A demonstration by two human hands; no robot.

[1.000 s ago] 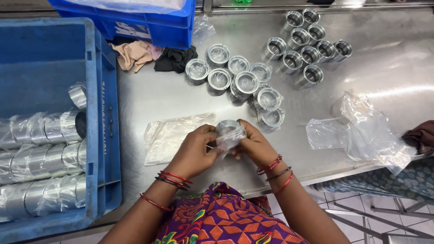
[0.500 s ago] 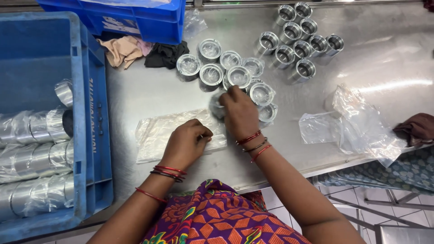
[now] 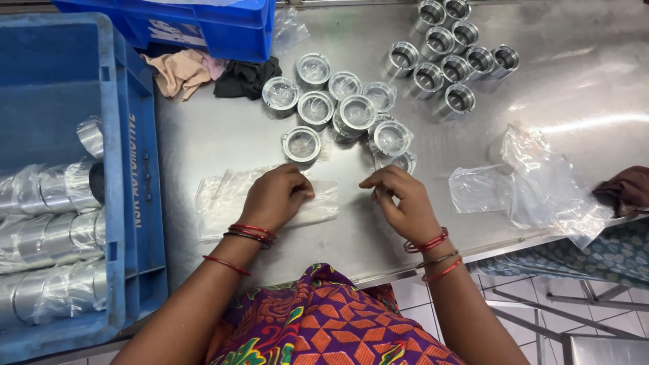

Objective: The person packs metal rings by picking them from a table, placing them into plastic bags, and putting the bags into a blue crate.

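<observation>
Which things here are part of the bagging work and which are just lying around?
In use: left hand on the flat bags; right hand; wrapped rings; bare rings; crate of bagged rings.
Lying about: cloths; loose bags; dark rag.

The bench (image 3: 223,135) is brushed steel, smooth with a dull sheen and bright glare toward two o'clock. Under the left hand (image 3: 274,199) lies a stack of clear plastic bags (image 3: 223,199), thin, glossy and slightly milky. At twelve o'clock from the hands stand bagged metal rings (image 3: 338,108), their polished metal dimmed by crinkled film; the bare metal cylinders (image 3: 449,54) at one o'clock shine brighter. Loose clear bags (image 3: 534,182) at three o'clock are wrinkled and shiny. The blue crate (image 3: 54,88) at nine o'clock is matt moulded plastic. Matt cloth rags (image 3: 216,73) lie at eleven o'clock.
</observation>
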